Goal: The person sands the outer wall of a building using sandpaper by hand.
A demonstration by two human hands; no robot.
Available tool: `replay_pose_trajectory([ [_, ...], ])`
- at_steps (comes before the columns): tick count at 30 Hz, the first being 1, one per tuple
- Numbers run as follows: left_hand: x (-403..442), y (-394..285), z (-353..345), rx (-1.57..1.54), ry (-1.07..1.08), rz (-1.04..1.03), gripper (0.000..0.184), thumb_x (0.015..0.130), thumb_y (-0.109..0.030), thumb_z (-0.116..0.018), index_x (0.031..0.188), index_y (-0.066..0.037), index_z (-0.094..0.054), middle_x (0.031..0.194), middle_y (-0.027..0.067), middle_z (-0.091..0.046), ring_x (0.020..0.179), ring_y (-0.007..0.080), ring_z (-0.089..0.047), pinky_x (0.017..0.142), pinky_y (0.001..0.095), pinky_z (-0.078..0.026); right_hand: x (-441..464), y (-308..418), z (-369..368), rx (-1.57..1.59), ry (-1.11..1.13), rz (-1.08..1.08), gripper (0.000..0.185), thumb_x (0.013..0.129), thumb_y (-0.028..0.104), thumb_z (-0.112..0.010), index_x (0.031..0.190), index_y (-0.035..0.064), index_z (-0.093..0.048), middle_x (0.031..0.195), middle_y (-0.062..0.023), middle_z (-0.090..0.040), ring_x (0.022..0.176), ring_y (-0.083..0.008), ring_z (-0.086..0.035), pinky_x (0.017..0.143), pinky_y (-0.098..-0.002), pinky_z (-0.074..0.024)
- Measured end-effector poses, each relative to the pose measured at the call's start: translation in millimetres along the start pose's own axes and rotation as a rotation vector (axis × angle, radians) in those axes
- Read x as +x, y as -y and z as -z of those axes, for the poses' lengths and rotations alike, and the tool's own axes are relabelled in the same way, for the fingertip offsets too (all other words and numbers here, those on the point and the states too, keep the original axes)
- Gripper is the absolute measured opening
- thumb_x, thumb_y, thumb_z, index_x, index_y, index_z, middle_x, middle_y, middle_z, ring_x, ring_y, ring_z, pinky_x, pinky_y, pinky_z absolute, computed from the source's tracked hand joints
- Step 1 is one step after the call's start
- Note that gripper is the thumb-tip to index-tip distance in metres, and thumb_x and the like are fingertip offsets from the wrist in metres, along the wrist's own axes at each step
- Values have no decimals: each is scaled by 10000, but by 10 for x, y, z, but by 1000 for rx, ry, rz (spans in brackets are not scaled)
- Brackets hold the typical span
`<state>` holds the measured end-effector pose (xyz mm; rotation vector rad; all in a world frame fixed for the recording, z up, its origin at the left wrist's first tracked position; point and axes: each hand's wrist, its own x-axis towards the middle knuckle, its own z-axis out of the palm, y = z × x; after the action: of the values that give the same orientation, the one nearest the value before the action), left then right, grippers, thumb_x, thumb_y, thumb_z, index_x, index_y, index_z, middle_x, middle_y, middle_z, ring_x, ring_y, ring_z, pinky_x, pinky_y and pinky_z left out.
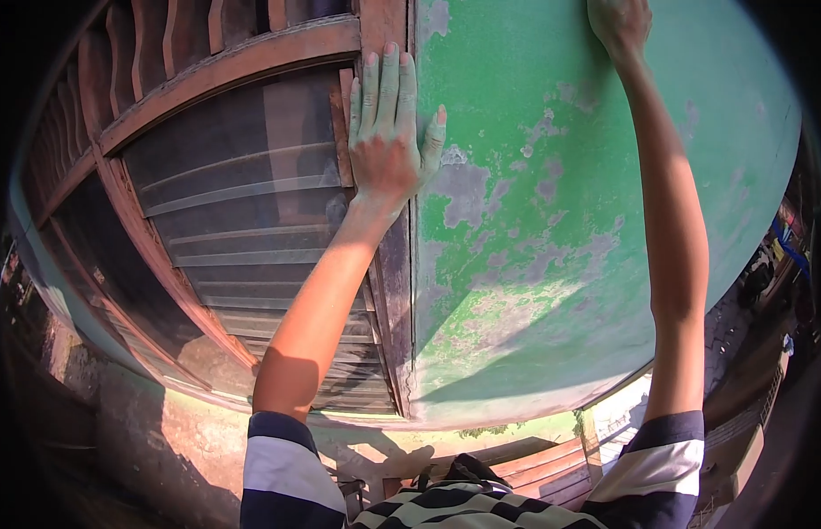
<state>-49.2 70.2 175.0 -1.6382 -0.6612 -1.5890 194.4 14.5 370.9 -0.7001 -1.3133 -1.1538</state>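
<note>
My left hand [386,145] lies flat with its fingers stretched out on the wooden window frame [397,291], beside the wall's edge. Pale green dust coats its fingers. High on the green wall [534,70], my right hand [620,25] is closed against the surface and partly cut off by the top of the view. Whatever its fingers hold, if anything, is hidden. Between the two arms the paint is worn away in grey patches [463,192], with lighter sunlit patches lower down.
Left of the wall is a louvred window [243,189] with glass slats, under a row of wavy wooden slats [137,53]. Below stand a wooden bench [552,472] and a concrete floor [155,432]. A wooden structure [754,432] stands at the lower right.
</note>
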Motion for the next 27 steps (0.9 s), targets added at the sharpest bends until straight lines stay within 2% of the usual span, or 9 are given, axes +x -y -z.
replay_pose_trajectory([
  [2,2,-10,-2,-4,-2,-2,700,996,-396,-517,1545,5,-351,1622,172,-318,1499,372,-294,1204,521,-260,-61,100,-138,-16,-92,-84,386,1041,187,-473,1370,32,-599,1439,-171,-550,1416,-334,-439,1147,-387,-381],
  [6,-7,-19,14,-16,11,19,710,998,-408,-515,1547,7,-343,1622,169,-319,1500,374,-290,1208,515,-253,-782,682,-10,-11,255,220,387,1034,177,-490,1369,14,-596,1421,-170,-571,1404,-352,-452,1159,-405,-370],
  [9,17,-38,44,-59,-2,7,656,1007,-339,-507,1535,21,-358,1590,204,-360,1489,404,-293,1222,524,-205,-615,506,66,11,299,308,381,1032,173,-495,1368,28,-602,1420,-175,-570,1397,-347,-462,1165,-416,-362],
  [13,31,-56,33,3,4,9,702,1006,-397,-501,1552,8,-328,1616,180,-323,1503,382,-273,1218,528,-228,-24,102,-49,37,-29,-20,384,1024,175,-513,1377,52,-601,1414,-175,-575,1375,-356,-485,1133,-436,-403],
  [16,29,-57,29,16,14,9,693,1008,-389,-498,1550,10,-331,1613,181,-327,1502,383,-275,1220,530,-219,-149,290,-348,-126,-157,-125,388,1017,180,-527,1375,46,-600,1409,-173,-580,1362,-353,-501,1112,-423,-427],
  [18,42,-48,38,-6,12,15,683,1009,-374,-500,1549,11,-334,1612,182,-329,1502,383,-275,1221,533,-213,-528,694,-359,68,70,97,387,1018,182,-526,1373,46,-599,1419,-168,-574,1351,-348,-514,1117,-423,-422],
  [21,20,-56,67,-51,28,24,664,1010,-341,-508,1546,13,-338,1610,185,-332,1501,383,-275,1222,538,-203,-640,709,-206,122,189,303,374,1018,174,-522,1358,46,-609,1412,-165,-581,1343,-341,-523,1118,-410,-425],
  [23,63,-45,109,-74,36,15,647,1007,-301,-524,1543,13,-344,1606,193,-336,1499,389,-277,1223,538,-189,-323,378,-66,79,182,217,370,1024,174,-509,1358,54,-613,1411,-168,-579,1358,-341,-507,1119,-398,-424],
  [27,94,-40,147,-38,65,-11,631,1029,-316,-485,1537,29,-339,1596,210,-341,1495,406,-275,1222,534,-193,165,-522,274,-113,-150,-369,428,1059,257,-387,1380,67,-597,1442,-184,-546,1362,-372,-489,1121,-438,-411],
])
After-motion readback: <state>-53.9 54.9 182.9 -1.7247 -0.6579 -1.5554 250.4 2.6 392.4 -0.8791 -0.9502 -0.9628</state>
